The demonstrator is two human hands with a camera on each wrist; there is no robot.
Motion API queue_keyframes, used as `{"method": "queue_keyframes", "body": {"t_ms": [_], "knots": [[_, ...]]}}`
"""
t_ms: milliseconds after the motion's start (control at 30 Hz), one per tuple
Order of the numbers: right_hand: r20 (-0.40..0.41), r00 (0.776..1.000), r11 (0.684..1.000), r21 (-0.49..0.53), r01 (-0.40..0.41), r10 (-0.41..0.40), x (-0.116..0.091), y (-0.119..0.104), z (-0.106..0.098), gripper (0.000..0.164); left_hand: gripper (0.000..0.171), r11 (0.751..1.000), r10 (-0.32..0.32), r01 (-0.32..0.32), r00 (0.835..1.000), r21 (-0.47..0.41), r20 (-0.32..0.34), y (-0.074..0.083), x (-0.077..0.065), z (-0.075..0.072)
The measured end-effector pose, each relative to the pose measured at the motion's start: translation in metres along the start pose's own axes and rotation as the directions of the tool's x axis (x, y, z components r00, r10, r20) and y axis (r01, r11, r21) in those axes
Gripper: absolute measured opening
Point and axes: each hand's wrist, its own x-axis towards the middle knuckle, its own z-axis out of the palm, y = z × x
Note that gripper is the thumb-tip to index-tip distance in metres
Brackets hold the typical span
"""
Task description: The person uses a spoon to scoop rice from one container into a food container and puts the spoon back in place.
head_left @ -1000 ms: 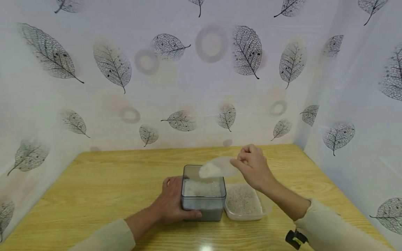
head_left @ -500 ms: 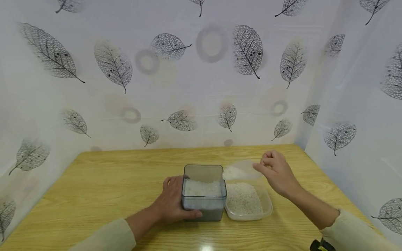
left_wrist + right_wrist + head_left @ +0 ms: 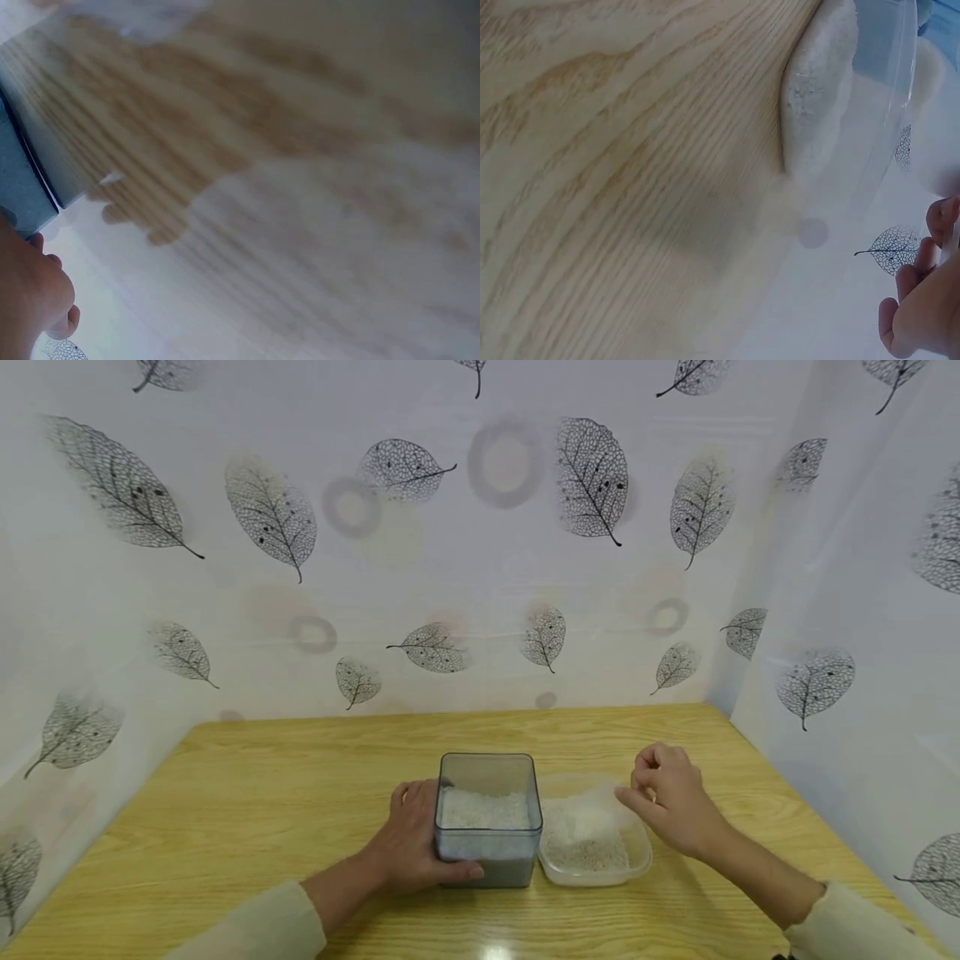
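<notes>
A smoky see-through square container (image 3: 487,857) partly filled with rice (image 3: 484,810) stands on the wooden table. My left hand (image 3: 411,843) grips its left side, thumb along the front; in the left wrist view that hand (image 3: 30,289) is beside the container's wall (image 3: 22,172). My right hand (image 3: 673,797) pinches the handle of a translucent plastic scoop (image 3: 600,806) bearing white rice. The scoop is over a shallow clear tub (image 3: 639,860) of rice (image 3: 585,853), close above its contents. In the right wrist view, the right hand (image 3: 926,300) shows only partly, at the edge.
The tub stands directly right of the container, nearly touching it. Bare wooden tabletop (image 3: 285,785) shows to the left and in front. A white sheet with leaf prints (image 3: 480,552) hangs behind the table and along both sides.
My right hand has moved right and down, carrying the scoop with rice from over the square container to over the clear tub. The left hand has stayed in place.
</notes>
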Motion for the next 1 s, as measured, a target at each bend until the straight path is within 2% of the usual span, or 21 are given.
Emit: {"method": "queue_keyframes", "body": {"t_ms": [167,233,300,333,400,500,567,633,667,700,767,833,900,1000], "knots": [[0.031,0.993,0.986,-0.123,0.114,-0.111,-0.002,0.001,0.000,0.045,0.107,1.000,0.003,-0.003,1.000,0.003,-0.008,0.001,0.000,0.000],[0.043,0.985,0.970,-0.170,0.175,-0.170,-0.001,0.003,-0.001,0.046,0.107,1.000,0.005,-0.005,1.000,-0.001,-0.009,0.002,0.000,0.000],[0.041,0.964,0.940,-0.215,0.264,-0.262,0.001,0.005,-0.003,0.045,0.107,1.000,0.003,-0.003,1.000,-0.005,-0.006,0.002,0.000,0.000],[0.033,0.947,0.917,-0.243,0.317,-0.319,0.003,0.006,-0.004,0.044,0.107,1.000,0.000,0.000,1.000,-0.006,-0.002,0.002,0.000,-0.001],[0.014,0.897,0.855,-0.294,0.427,-0.443,0.007,0.008,-0.007,0.044,0.108,1.000,-0.004,0.004,1.000,-0.006,0.004,0.003,0.001,-0.001],[-0.004,0.800,0.743,-0.373,0.556,-0.600,0.016,0.006,-0.014,0.048,0.108,1.000,-0.007,0.008,1.000,-0.008,0.011,0.003,0.001,-0.001],[-0.008,0.740,0.675,-0.416,0.609,-0.672,0.022,0.003,-0.018,0.047,0.108,1.000,-0.007,0.008,1.000,-0.005,0.013,0.002,0.001,-0.001],[-0.015,0.698,0.624,-0.462,0.630,-0.716,0.028,-0.002,-0.023,0.046,0.109,1.000,-0.009,0.009,1.000,-0.003,0.012,0.002,0.002,-0.001],[-0.031,0.681,0.610,-0.477,0.633,-0.732,0.031,-0.005,-0.025,0.044,0.109,1.000,-0.011,0.011,1.000,-0.004,0.014,0.001,0.002,0.000],[-0.056,0.666,0.601,-0.491,0.630,-0.744,0.035,-0.009,-0.026,0.042,0.110,1.000,-0.015,0.015,1.000,-0.004,0.015,0.001,0.002,0.000],[-0.108,0.651,0.602,-0.517,0.609,-0.752,0.043,-0.016,-0.029,0.040,0.110,1.000,-0.019,0.019,1.000,-0.007,0.018,0.000,0.002,0.000],[-0.181,0.648,0.632,-0.518,0.576,-0.740,0.053,-0.023,-0.030,0.039,0.110,1.000,-0.020,0.020,1.000,-0.011,0.020,0.000,0.001,-0.001],[-0.245,0.660,0.673,-0.509,0.537,-0.711,0.061,-0.030,-0.031,0.040,0.109,1.000,-0.018,0.018,1.000,-0.014,0.018,0.000,0.001,-0.001],[-0.300,0.691,0.732,-0.472,0.492,-0.658,0.073,-0.043,-0.031,0.041,0.109,1.000,-0.010,0.010,1.000,-0.018,0.012,0.000,0.000,0.000]]}}
